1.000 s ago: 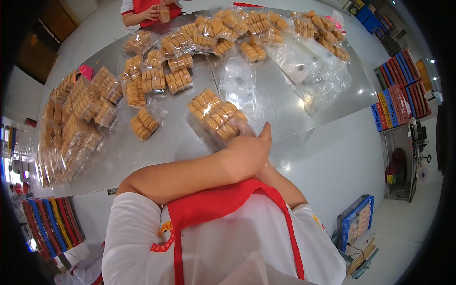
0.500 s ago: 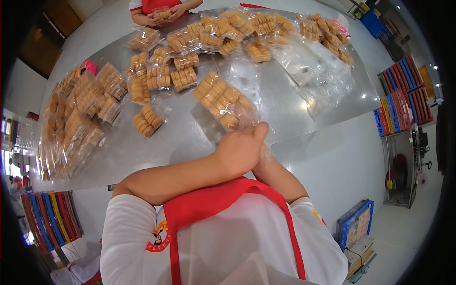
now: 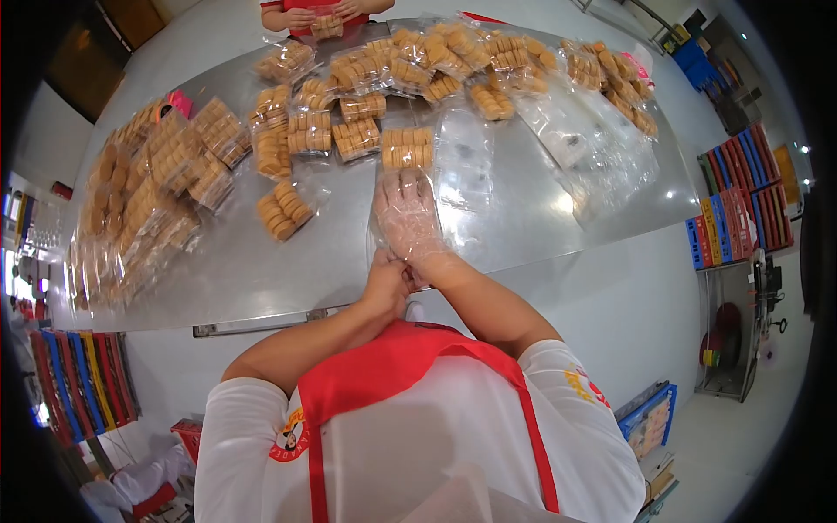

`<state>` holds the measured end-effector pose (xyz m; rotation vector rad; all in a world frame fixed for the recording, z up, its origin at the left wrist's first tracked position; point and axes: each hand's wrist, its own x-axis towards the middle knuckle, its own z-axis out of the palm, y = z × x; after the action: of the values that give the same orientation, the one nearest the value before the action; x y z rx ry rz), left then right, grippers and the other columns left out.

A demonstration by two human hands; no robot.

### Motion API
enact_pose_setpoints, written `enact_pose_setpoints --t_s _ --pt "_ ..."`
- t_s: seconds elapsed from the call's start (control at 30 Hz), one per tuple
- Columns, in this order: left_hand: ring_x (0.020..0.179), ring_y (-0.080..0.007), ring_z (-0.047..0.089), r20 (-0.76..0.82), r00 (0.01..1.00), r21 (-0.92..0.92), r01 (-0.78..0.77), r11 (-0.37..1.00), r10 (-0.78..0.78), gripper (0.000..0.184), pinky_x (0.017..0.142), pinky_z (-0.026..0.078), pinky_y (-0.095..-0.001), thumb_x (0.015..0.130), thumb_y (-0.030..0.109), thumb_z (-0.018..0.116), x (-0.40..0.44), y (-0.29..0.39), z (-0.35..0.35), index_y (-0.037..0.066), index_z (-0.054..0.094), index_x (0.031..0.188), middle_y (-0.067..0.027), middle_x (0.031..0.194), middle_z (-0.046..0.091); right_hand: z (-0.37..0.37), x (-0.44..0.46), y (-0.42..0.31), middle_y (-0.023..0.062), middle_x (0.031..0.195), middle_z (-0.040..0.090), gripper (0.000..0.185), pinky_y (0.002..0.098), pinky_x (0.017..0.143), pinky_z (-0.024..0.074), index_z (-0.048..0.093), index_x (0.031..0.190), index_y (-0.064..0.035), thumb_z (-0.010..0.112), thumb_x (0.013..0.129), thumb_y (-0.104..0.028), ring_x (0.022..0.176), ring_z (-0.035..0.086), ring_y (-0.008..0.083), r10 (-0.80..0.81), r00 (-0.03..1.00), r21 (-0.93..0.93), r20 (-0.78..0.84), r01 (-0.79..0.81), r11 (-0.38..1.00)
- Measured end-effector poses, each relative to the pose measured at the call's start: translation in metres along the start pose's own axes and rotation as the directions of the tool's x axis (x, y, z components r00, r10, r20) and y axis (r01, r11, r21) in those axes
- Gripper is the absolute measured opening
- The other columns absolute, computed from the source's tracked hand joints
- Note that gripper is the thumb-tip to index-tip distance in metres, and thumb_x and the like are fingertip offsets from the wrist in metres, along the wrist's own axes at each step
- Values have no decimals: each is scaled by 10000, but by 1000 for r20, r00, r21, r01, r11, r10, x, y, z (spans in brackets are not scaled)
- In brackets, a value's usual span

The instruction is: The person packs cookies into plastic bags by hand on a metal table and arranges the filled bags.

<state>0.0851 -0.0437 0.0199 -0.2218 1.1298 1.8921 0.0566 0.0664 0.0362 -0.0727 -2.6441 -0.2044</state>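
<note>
- On my head feed, the cookie pack [image 3: 407, 148] lies on the steel desk [image 3: 340, 234], straight ahead of the wearer, its round tan cookies set in side-by-side rows; I use it as my landmark.
- I see the right hand [image 3: 408, 213] just on the near side of the cookie pack, palm down, fingers straight and fairly flat, tips right at the cookies' near edge. Clear plastic covers it to the wrist; I cannot tell whether that is a glove, the bag's film or both.
- The left hand [image 3: 385, 281] is nearer the wearer than the cookie pack, at the right wrist, its fingers curled closed. I cannot make out what it pinches.
- Just right of the cookie pack I have flat clear bags [image 3: 465, 157]; farther right spreads a bigger heap of clear film [image 3: 602, 161].
- Just left of the cookie pack sits another bagged portion [image 3: 356, 138], and left of it, nearer the wearer, a lone bag of cookies [image 3: 284, 211].
- Well left of the cookie pack I get a large pile of bagged cookies [image 3: 131, 200].
- Beyond the cookie pack, to the left, a co-worker in a red apron [image 3: 327, 33] holds a small pack [image 3: 327, 25].
</note>
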Motion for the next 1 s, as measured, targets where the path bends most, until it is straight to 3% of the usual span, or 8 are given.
enact_pose_setpoints --t_s 0.07,0.17,0.3,0.37,0.47,0.6,0.67,1.0 --pt "821 -244 665 48 998 -46 -40 998 43 234 665 584 -401 952 -11 441 2 6 0 55 397 1173 -126 1014 615 0 6 -1 191 1282 500 481 518 1003 411 585 1223 39 610 794 -175 1243 444 388 6 1000 -16 16 -5 1000" --pt "723 -242 667 5 1000 124 6 992 -6 278 646 578 -382 922 12 501 2 6 -17 52 401 1179 -132 974 624 1 2 6 223 1336 479 726 515 1061 378 500 1348 30 731 702 -206 1301 401 440 2 997 216 78 -19 976" --pt "668 -258 660 -17 996 503 89 860 -93 299 617 562 -369 896 105 584 -18 28 -37 48 425 1143 -126 877 635 -16 -42 1 214 1315 499 750 489 1029 397 480 1344 27 761 672 -154 1235 454 408 49 988 391 145 -103 914" --pt "654 -288 664 -40 997 721 -16 692 65 281 604 546 -379 889 158 616 -21 33 -45 35 461 1088 -136 807 638 -39 -60 -5 207 1278 518 664 505 995 406 509 1297 18 745 694 -130 1183 483 398 103 942 516 320 -265 815" --pt "677 -371 657 183 898 938 -282 204 400 233 616 515 -434 902 203 614 -22 45 -40 12 508 983 -187 738 628 -18 -57 -8 179 1162 558 571 493 933 434 545 1204 -13 750 681 -115 1068 528 386 102 930 652 353 -323 687" --pt "734 -459 609 370 779 917 -395 -62 506 158 660 484 -508 926 161 550 -7 41 -40 5 537 949 -251 809 630 -5 -18 -2 168 1046 576 328 458 828 472 584 1046 -28 690 738 -70 962 560 366 187 974 472 -124 -108 875" --pt "723 -441 616 441 748 884 -456 -98 497 136 647 487 -511 928 150 540 -3 39 -39 15 527 934 -232 804 634 11 3 7 184 974 574 225 465 767 473 597 987 -27 650 768 -37 902 562 368 231 935 444 -269 -92 891" --pt "692 -425 602 516 643 775 -631 10 566 110 611 476 -497 923 125 555 17 29 -44 28 519 886 -209 762 599 46 34 17 157 865 624 78 442 794 527 631 884 -47 582 824 -49 904 621 340 273 958 364 91 -287 886"
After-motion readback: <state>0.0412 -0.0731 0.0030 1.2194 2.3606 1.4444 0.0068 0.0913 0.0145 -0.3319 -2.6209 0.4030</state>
